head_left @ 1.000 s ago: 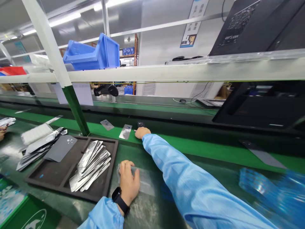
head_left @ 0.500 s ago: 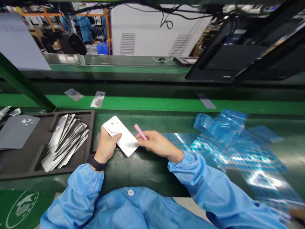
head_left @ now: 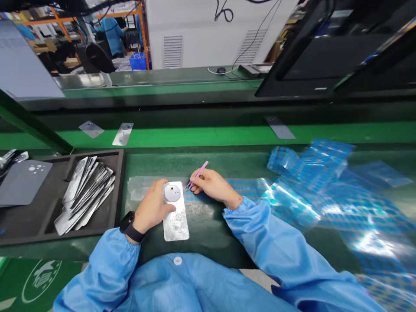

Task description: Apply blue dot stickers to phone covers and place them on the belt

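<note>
My left hand (head_left: 153, 207) grips a silvery phone back cover (head_left: 176, 223) by its left edge, thumb on top below the octagonal camera area. The cover stands nearly upright in the view, over the green bench in front of me. Pink tweezers (head_left: 202, 168) are held in my right hand (head_left: 212, 185), their tips pointing down just right of the cover's upper edge. Under and beside that hand lies a clear sheet with blue dots (head_left: 247, 187). A translucent strip (head_left: 138, 184) lies behind my left hand.
At left, a dark tray (head_left: 121, 182) holds a fanned stack of covers (head_left: 86, 193) and a grey cover (head_left: 27, 184). More blue-dotted sheets (head_left: 328, 167) pile at right. Several covers, one a silvery plate (head_left: 123, 134), lie on the green strip behind. Dark monitors (head_left: 312, 60) lean at upper right.
The cover has turned from slanted to nearly upright in view and come lower. My right hand has moved slightly up and right, and the tweezers now point down to the left.
</note>
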{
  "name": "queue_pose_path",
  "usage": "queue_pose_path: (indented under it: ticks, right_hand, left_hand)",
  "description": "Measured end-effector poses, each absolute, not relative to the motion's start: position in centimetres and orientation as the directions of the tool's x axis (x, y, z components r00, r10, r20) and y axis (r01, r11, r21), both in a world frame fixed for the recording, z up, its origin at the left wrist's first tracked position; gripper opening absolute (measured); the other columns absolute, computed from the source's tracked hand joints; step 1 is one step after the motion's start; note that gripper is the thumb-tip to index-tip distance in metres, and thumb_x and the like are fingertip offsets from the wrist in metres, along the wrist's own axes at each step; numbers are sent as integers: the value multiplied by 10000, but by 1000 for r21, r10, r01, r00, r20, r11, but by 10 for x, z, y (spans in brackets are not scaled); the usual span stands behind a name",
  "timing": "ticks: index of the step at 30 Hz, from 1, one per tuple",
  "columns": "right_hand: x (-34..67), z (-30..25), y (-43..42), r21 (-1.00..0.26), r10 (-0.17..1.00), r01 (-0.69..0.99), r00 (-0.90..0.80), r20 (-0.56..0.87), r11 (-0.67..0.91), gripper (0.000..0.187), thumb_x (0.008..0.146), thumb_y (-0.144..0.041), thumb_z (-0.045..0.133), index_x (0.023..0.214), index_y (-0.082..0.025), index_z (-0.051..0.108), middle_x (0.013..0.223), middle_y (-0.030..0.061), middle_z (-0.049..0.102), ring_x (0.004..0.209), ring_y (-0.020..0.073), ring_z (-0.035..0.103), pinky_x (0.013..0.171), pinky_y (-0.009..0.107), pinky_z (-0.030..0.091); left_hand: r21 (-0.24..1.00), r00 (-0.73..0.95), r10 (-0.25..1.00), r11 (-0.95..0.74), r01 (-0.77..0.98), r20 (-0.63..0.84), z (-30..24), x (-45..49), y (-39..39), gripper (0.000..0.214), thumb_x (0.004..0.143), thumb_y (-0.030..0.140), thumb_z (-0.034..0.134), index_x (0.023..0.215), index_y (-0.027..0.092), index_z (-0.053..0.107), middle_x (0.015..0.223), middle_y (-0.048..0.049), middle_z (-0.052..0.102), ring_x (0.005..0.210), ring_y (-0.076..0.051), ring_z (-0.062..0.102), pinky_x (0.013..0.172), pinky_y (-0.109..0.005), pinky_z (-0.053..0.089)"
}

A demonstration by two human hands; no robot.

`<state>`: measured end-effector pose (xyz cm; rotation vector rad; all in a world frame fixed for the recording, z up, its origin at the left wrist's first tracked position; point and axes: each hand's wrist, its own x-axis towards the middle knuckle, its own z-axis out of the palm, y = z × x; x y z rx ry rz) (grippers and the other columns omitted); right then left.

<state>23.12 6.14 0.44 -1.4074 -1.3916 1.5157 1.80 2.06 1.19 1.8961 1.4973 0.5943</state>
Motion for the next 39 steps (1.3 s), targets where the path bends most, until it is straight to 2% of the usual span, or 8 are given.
queue_pose_path:
  ticks: [6,14,23,28,34,39]
  right_hand:
    - [231,1,65,-938,935,205,-166,-313,-278,151,837,-215,661,733,-152,571,593,17,675,490,108,646,489,205,555]
    - [231,0,66,-934,925,237,-205,-319,-269,180,827,-234,681,699,-149,586,567,16,668,468,103,636,446,179,536]
    - [233,4,65,-918,898,186,-210,-386,-351,236,805,-276,693,640,-141,590,504,15,631,432,105,598,445,203,516]
    - [229,14,60,-938,911,101,-221,-347,-333,304,799,-363,693,621,-144,581,499,18,629,427,98,590,445,198,505]
    - [202,18,58,-908,923,330,-191,-334,-260,241,882,-225,608,656,-153,566,517,15,645,429,97,602,432,184,511]
    - [196,14,60,-888,918,372,-179,-355,-270,238,904,-161,553,666,-160,550,510,-4,639,421,84,604,423,156,508]
  left_hand:
    - [603,325,944,-222,766,-66,12,15,21,641,577,172,800,1145,178,503,1137,-88,564,1090,-281,567,962,-461,455]
    - [460,412,907,-330,824,-89,15,17,31,594,590,235,802,1124,183,547,1129,-93,561,1072,-293,527,942,-437,446]
    - [484,464,884,-379,788,-63,10,15,32,569,596,247,781,1135,211,604,1151,-78,565,1044,-287,517,942,-419,443]
    - [473,461,882,-368,800,-94,12,17,31,588,601,237,798,1157,196,611,1164,-88,574,1047,-293,507,952,-416,436]
    - [449,460,883,-377,810,-88,12,17,29,575,626,254,801,1166,203,611,1162,-81,575,1041,-290,501,955,-416,428]
    - [452,471,874,-374,810,-120,14,16,27,562,658,286,795,1180,212,601,1189,-64,560,1058,-276,481,975,-418,414]
